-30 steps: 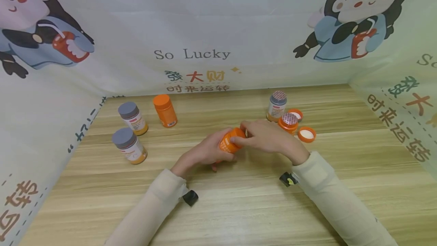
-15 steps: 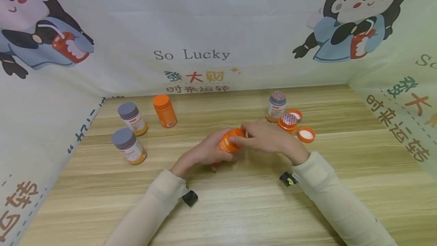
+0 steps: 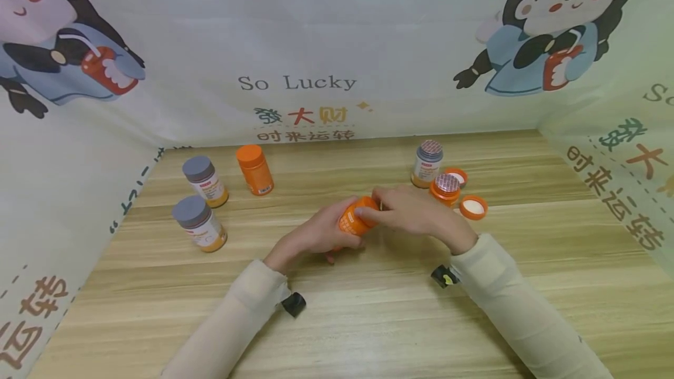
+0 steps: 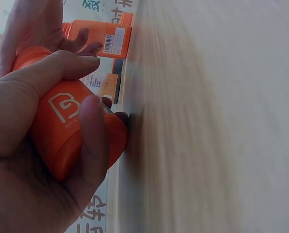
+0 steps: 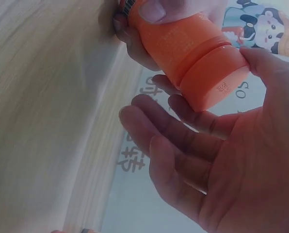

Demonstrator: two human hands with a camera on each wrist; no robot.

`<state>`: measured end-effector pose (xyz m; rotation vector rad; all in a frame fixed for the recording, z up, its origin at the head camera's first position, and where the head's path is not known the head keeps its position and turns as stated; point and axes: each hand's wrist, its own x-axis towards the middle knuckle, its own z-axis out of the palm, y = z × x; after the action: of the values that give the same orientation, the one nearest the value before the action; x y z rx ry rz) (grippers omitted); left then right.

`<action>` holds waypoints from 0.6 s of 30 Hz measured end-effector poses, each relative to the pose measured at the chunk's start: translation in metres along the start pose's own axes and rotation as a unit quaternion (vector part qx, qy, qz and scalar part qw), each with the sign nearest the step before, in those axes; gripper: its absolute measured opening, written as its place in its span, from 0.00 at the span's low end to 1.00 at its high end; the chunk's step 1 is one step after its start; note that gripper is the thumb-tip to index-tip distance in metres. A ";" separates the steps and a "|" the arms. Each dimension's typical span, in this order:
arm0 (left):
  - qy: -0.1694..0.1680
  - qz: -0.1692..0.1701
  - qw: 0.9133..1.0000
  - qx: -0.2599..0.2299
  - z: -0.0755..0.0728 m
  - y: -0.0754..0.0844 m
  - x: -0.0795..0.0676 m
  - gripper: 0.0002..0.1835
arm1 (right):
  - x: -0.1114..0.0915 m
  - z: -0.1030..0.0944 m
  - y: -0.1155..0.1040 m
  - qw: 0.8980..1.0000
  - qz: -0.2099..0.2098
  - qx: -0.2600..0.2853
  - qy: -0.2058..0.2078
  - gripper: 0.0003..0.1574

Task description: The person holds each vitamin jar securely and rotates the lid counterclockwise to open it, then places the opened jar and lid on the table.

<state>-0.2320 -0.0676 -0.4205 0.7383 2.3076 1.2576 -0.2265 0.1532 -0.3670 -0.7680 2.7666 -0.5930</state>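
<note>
Near the middle of the table my left hand (image 3: pixel 323 231) grips the body of an orange bottle (image 3: pixel 350 223), which is tilted with its top toward the right. In the left wrist view, thumb and fingers wrap round the bottle (image 4: pixel 62 116). My right hand (image 3: pixel 411 210) pinches the orange cap (image 5: pixel 213 80) at the bottle's top between thumb and forefinger. In the right wrist view its other fingers are bent loosely below the cap, which sits on the bottle.
At left stand two grey-capped jars (image 3: pixel 205 181) (image 3: pixel 199 224) and an orange-capped bottle (image 3: pixel 255 171). Right of my hands are an uncapped grey-necked jar (image 3: pixel 427 165) and an uncapped orange bottle (image 3: pixel 445 188), both foil-sealed. Loose caps (image 3: pixel 473 207) lie beside them. A printed cloth (image 3: pixel 305 34) hangs behind.
</note>
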 end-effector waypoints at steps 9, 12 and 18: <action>0.001 -0.002 1.000 -0.002 0.000 -0.001 0.000 0.35 | -0.001 -0.001 0.001 1.000 -0.008 -0.001 -0.004 0.29; 0.000 0.002 1.000 0.000 0.000 -0.001 0.000 0.33 | -0.001 -0.001 0.001 1.000 -0.011 0.005 -0.009 0.29; 0.002 -0.007 1.000 0.001 0.001 0.000 0.000 0.34 | 0.000 -0.001 0.002 1.000 0.000 -0.007 -0.006 0.31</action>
<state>-0.2312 -0.0673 -0.4209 0.7200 2.3138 1.2523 -0.2280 0.1554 -0.3672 -0.7725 2.7617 -0.5685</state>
